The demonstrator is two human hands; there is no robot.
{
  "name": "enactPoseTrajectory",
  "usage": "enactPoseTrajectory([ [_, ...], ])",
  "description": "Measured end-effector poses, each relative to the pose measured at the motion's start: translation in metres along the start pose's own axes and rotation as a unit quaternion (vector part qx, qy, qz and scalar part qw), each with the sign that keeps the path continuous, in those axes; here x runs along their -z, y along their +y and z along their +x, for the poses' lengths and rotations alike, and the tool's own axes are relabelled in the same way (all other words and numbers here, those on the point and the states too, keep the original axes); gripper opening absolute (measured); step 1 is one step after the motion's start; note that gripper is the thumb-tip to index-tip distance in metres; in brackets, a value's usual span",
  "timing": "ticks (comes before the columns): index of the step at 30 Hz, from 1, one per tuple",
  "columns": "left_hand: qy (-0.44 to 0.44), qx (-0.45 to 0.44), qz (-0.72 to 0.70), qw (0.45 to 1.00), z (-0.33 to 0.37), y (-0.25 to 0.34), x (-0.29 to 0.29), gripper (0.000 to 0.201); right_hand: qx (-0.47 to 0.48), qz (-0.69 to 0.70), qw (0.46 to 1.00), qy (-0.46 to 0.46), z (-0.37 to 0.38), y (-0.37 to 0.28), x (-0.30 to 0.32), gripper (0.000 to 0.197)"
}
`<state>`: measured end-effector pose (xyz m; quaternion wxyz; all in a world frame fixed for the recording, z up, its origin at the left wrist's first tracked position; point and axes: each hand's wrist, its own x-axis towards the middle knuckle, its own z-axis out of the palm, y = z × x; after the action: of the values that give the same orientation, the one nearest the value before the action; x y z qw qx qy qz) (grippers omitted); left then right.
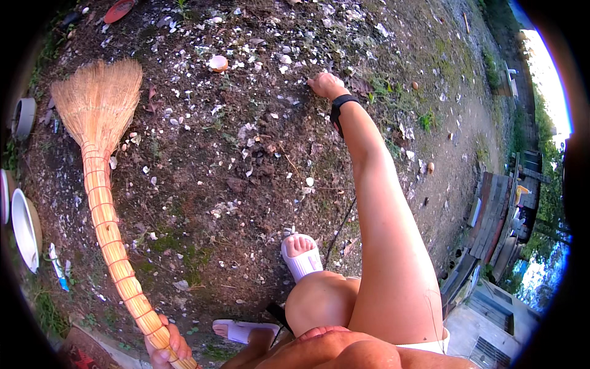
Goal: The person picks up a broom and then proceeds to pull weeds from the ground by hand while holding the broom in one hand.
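Observation:
A straw broom (132, 289) with a long, wire-bound handle stretches up the left side, its bristles fanned out over the littered ground. Wrapped round the handle's lower end is my left hand (167, 345). My right arm, with a black band on the wrist, reaches far out over the soil. The fingers of my right hand (326, 85) are curled in, and whatever may be in them is hidden. To the left of that hand lies a broken eggshell (218, 63), white inside and brown outside. White shell bits and scraps are scattered all around.
White basins (26, 230) and a grey round container (24, 118) line the left edge. A red dish (118, 10) lies at the far left. My feet, in pale sandals (302, 261), stand on the soil. Stacked boards (491, 212) and a building (498, 320) are at the right.

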<state>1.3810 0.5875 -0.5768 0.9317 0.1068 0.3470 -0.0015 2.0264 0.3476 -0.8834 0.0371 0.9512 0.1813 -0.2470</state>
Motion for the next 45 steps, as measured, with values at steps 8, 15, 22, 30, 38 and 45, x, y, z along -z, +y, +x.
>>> enactPoseTrajectory([
  [8, 0.027, -0.005, 0.014, 1.0, -0.004, 0.001, -0.008, 0.065, 0.068, 0.264, 0.96, -0.067, -0.015, -0.005, 0.027, 0.043],
  [15, -0.012, 0.005, 0.01, 1.0, 0.001, 0.002, 0.005, 0.066, 0.005, 0.036, 0.998, 0.06, -0.002, 0.028, 0.031, 0.053],
  [22, 0.01, 0.001, 0.035, 0.999, -0.004, 0.004, 0.004, 0.066, -0.045, 0.002, 0.999, 0.014, -0.003, -0.023, -0.007, 0.062],
  [30, -0.019, 0.011, 0.011, 1.0, -0.004, 0.002, -0.001, 0.067, 0.088, 0.279, 0.953, -0.085, -0.008, -0.01, 0.026, 0.039],
  [38, 0.001, 0.002, 0.016, 1.0, -0.003, 0.001, -0.001, 0.067, -0.047, 0.047, 0.994, 0.089, -0.01, 0.052, 0.013, 0.066],
  [45, -0.002, -0.01, 0.024, 1.0, -0.003, 0.004, -0.003, 0.066, -0.079, -0.057, 0.995, -0.037, -0.018, 0.033, -0.008, 0.052],
])
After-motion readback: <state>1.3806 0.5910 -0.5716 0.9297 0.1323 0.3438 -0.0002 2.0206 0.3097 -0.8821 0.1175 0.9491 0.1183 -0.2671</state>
